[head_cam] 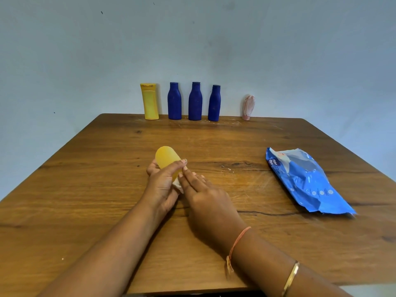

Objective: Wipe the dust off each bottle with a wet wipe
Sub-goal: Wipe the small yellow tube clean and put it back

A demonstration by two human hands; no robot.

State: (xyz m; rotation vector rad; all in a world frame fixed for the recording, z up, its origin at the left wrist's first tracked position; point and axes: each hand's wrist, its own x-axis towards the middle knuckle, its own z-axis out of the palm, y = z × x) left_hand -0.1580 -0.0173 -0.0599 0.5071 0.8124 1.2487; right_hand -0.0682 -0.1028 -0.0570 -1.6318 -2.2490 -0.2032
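One orange bottle is in the middle of the frame, low over the table. To clean it well, I think the bottle should turn slowly in the grip while the wet wipe travels its whole length, also the rounded end. The left hand grips the bottle's lower body, thumb across the front. The right hand, fingers straight, presses the white wet wipe against it from the right.

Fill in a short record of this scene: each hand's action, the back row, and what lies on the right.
left hand: grips orange bottle
right hand: fingers press white wipe against that bottle
back row: yellow bottle, three blue bottles, pale pink object, upright on table
right side: blue wipes pack lying on table
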